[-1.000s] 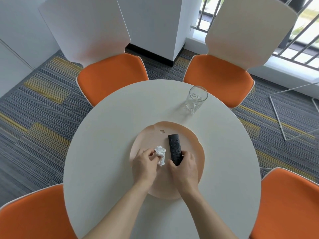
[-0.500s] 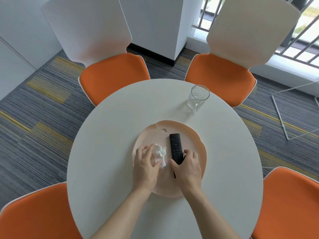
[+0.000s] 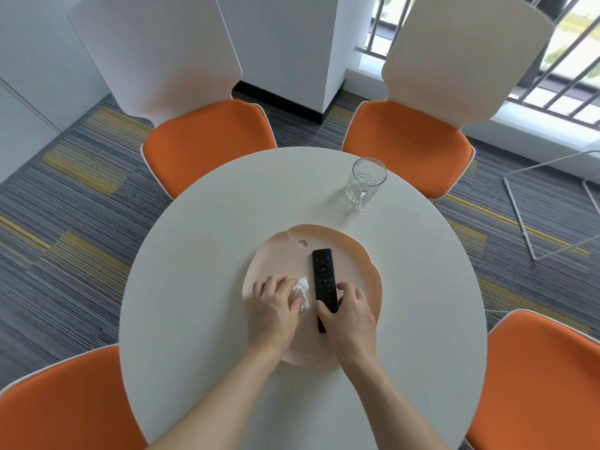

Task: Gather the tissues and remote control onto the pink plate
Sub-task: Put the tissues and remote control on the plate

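Both task items sit on the pink plate [image 3: 354,254], near the table's [image 3: 201,254] front-centre. Left hand [image 3: 274,308] is curled over a crumpled white tissue [image 3: 302,289], fingers pinching its near side; most of the wad pokes out toward the remote, so likely just setting it down or tidying it. Right hand [image 3: 349,315] closes around the near end of the black remote control [image 3: 323,280], thumb on one long edge and fingers on the other; remote lies flat, buttons up, lengthwise away from the person, just beside the tissue but not clearly touching. That end grip suits sliding or straightening it on the plate. Remote's near tip is close to the plate's front rim, so it could use a nudge inward; far half of the plate is bare, plenty of room. Glass mug [image 3: 365,181] stands well apart at the far right. Orange chairs [image 3: 207,141] ring the table, not in the way. Task looks nearly done; only letting go remains.
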{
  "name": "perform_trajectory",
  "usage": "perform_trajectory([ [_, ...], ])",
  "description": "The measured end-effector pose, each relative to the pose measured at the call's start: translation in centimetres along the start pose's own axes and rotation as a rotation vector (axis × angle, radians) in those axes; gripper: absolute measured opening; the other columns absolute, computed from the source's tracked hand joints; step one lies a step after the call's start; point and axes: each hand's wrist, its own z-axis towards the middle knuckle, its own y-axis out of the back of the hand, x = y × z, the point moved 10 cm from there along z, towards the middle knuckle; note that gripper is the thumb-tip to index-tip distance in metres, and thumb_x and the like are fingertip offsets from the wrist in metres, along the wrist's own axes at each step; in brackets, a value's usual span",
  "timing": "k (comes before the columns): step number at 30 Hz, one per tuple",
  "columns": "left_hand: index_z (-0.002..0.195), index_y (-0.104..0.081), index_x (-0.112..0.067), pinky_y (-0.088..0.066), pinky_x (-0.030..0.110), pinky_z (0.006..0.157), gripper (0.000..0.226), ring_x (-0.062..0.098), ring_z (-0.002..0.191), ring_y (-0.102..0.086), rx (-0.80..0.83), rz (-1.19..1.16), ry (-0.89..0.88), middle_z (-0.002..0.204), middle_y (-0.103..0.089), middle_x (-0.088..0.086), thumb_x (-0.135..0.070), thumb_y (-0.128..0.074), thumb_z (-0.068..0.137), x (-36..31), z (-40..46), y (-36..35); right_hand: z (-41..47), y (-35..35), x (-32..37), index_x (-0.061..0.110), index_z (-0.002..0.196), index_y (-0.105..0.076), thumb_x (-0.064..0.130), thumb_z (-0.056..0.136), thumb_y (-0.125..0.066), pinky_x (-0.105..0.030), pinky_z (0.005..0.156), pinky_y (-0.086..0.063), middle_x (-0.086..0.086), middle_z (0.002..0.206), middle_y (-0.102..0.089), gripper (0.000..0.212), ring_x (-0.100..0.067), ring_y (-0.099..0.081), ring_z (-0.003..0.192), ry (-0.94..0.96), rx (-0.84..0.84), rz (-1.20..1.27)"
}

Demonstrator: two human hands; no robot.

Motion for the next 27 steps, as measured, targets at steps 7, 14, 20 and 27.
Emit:
perform_trajectory([
  [7, 0.128, -0.057, -0.019, -0.036, 0.035, 0.099, 0.046, 0.027, 0.111, -0.047, 0.017, -0.013, 0.020, 0.123, -0.058, 0.004, -0.030, -0.065, 0.085, 0.3, -0.4, -0.1, -0.1, 0.1, -0.5, 0.022, 0.129, -0.051, 0.044, 0.085, -0.061, -0.030, 0.079, -0.044, 0.001, 0.114, -0.063, 0.050, -0.020, -0.060, 0.101, -0.019, 0.005, 0.020],
  [14, 0.126, -0.058, -0.018, -0.042, 0.037, 0.096, 0.041, 0.028, 0.109, -0.048, 0.012, -0.062, 0.031, 0.123, -0.056, 0.006, -0.026, -0.065, 0.086, 0.0, -0.9, 0.1, 0.1, 0.0, -0.7, 0.015, 0.125, -0.052, 0.041, 0.082, -0.066, -0.029, 0.082, -0.044, 0.000, 0.116, -0.059, 0.052, -0.020, -0.058, 0.103, -0.031, 0.024, 0.033],
  [20, 0.126, -0.059, -0.017, -0.045, 0.040, 0.094, 0.039, 0.029, 0.108, -0.048, 0.039, -0.071, 0.052, 0.122, -0.055, 0.008, -0.023, -0.063, 0.088, 0.1, -1.1, -0.1, -0.3, -0.6, -0.8, 0.016, 0.114, -0.055, 0.037, 0.085, -0.063, -0.029, 0.073, -0.041, 0.000, 0.109, -0.061, 0.037, -0.017, -0.054, 0.088, -0.044, 0.035, 0.047],
  [27, 0.125, -0.059, -0.018, -0.046, 0.038, 0.092, 0.039, 0.028, 0.105, -0.049, 0.013, -0.079, 0.036, 0.120, -0.055, 0.008, -0.025, -0.065, 0.087, -0.1, -1.1, 0.3, -0.3, -0.7, -0.8, 0.017, 0.109, -0.058, 0.033, 0.087, -0.063, -0.033, 0.075, -0.047, -0.001, 0.100, -0.065, 0.028, -0.019, -0.060, 0.088, -0.036, 0.057, 0.100],
])
